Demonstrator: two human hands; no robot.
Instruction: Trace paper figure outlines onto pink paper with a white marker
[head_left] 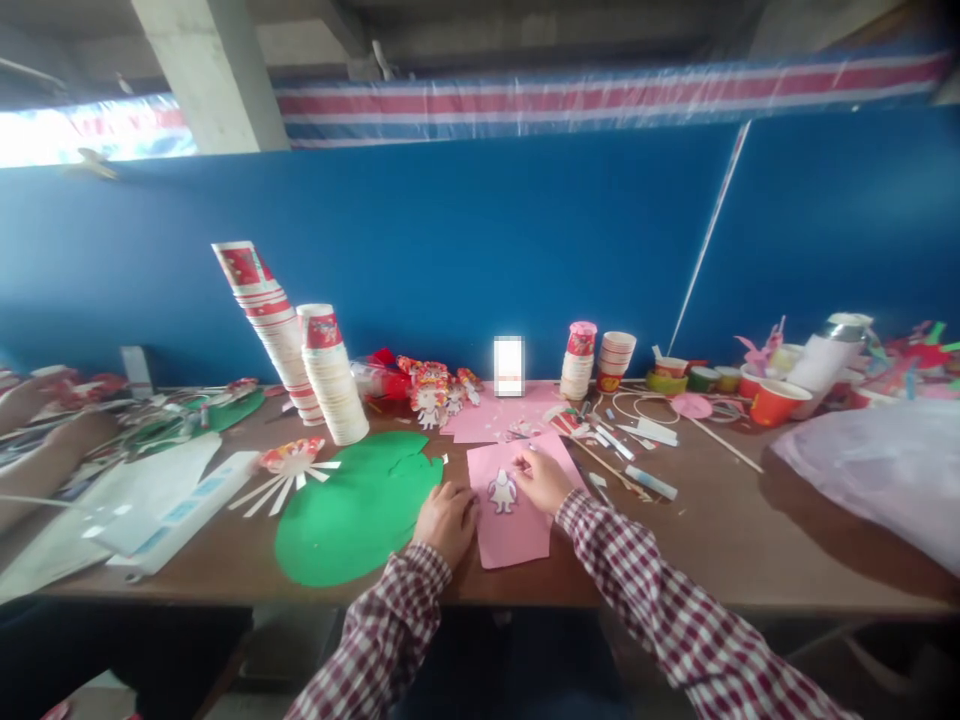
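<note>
A sheet of pink paper [517, 545] lies on the table in front of me. On it is a small white paper cutout figure [503, 494] with a dark outline. My left hand [448, 522] rests palm down at the sheet's left edge, fingers lying on it and holding nothing. From the right, my right hand [544, 480] reaches over the sheet, with thumb and fingertips pinched together beside the figure's head. What is between those fingertips, if anything, is too small to make out. Left of my left hand lies a large green paper leaf shape [352, 520].
Two tall stacks of paper cups [334, 385] lean behind the green shape, near a fringed cut cup [292, 462]. Pens [651, 483] and sticks lie right of the sheet. Farther right is a plastic bag [877, 470]. At far left, another person's arms [52, 460] work. A blue partition [450, 230] stands behind.
</note>
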